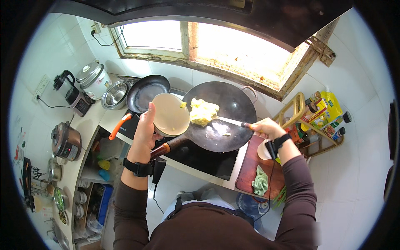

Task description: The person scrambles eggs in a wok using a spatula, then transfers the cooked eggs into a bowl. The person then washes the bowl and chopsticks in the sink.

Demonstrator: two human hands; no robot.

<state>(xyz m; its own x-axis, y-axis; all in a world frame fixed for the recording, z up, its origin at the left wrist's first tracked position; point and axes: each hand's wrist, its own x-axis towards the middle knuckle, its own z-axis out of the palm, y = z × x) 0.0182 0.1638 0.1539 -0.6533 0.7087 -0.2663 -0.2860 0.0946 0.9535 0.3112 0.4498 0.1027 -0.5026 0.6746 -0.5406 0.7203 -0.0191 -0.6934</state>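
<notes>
My left hand (pixel 145 126) holds a cream-coloured bowl (pixel 170 115) tilted beside the wok, its thumb on the rim. A few yellow bits cling inside the bowl, one at its right rim. My right hand (pixel 267 128) grips the handle of a metal spatula (pixel 229 121). The blade end meets a clump of cooked scrambled egg (pixel 203 111) on the left side of the dark wok (pixel 232 100). A small scrap of egg lies lower in the wok. The wok's wooden handle (pixel 161 150) points down-left, just below my left hand.
A frying pan (pixel 147 93) with an orange handle and steel bowls (pixel 115 95) stand left of the wok. At right are a wooden cutting board (pixel 245 170) with a green cloth (pixel 260 181) and a rack (pixel 293 109) of seasonings. A range hood (pixel 218 12) hangs above.
</notes>
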